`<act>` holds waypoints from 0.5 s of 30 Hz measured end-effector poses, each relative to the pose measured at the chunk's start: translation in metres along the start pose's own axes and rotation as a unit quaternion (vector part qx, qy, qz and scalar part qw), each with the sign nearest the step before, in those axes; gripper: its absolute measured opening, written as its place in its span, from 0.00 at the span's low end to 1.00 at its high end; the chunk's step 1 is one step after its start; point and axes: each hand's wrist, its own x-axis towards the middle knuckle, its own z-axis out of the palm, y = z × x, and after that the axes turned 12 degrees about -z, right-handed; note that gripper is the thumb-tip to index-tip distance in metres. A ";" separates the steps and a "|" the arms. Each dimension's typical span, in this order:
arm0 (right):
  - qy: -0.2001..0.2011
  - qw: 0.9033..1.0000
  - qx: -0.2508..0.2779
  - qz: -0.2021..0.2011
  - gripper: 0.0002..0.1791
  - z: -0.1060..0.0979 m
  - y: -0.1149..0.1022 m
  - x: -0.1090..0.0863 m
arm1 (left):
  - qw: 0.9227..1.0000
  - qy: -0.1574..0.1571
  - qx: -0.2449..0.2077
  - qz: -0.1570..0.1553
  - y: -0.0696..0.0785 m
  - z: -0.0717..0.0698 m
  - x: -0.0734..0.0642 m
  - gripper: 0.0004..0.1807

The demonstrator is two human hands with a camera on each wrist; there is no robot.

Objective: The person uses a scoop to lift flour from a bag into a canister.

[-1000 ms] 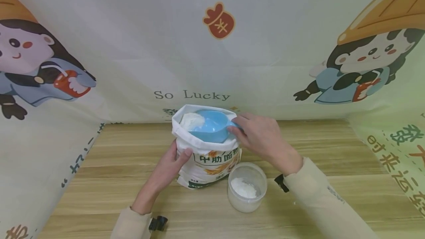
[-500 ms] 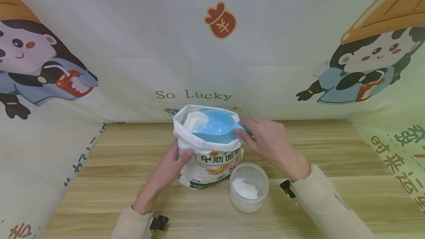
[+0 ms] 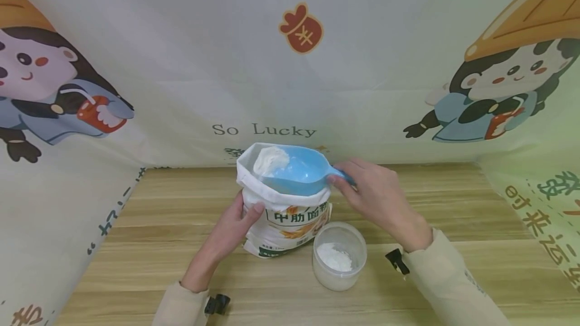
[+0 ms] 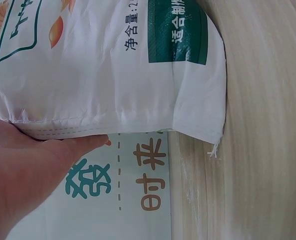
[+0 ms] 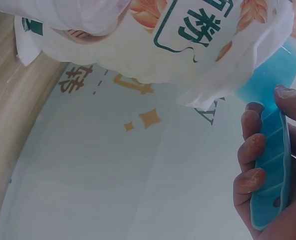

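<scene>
A white flour bag (image 3: 260, 233) with a rolled-down top stands upright on the table, its mouth open. My left hand (image 3: 231, 225) grips its left side, thumb on the front and the other fingers hidden behind. In the left wrist view that hand (image 4: 33, 170) lies along the bag's side seam. My right hand (image 3: 373, 192) holds a blue scoop (image 3: 310, 165) at the bag's mouth, with white flour (image 3: 271, 160) heaped at its front end. The right wrist view shows fingers, dusted white, curled round the scoop's ribbed handle (image 5: 273, 165).
A clear round plastic tub (image 3: 337, 278) with some flour (image 3: 334, 256) inside stands just right of the bag's front. Behind the wooden table (image 3: 181, 205) rises a printed cloth backdrop (image 3: 181, 64), which also covers both sides.
My right hand has drawn the scoop to the right, and more of its handle and bowl show above the bag's rim. The left hand keeps its hold on the bag.
</scene>
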 end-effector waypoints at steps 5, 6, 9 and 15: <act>0.020 1.000 0.001 0.003 0.12 -0.003 0.000 -0.004 | 1.000 0.003 0.001 -0.002 -0.001 0.001 0.000 0.37; 0.022 1.000 0.001 0.004 0.11 -0.004 0.000 -0.004 | 1.000 0.003 0.000 -0.002 -0.001 0.001 0.000 0.36; 0.025 1.000 0.003 0.010 0.11 -0.007 0.000 -0.006 | 1.000 0.003 -0.002 -0.003 0.000 0.001 0.000 0.36; 0.023 1.000 -0.002 0.016 0.11 -0.014 0.001 -0.007 | 1.000 -0.005 -0.006 0.006 0.001 0.001 -0.001 0.36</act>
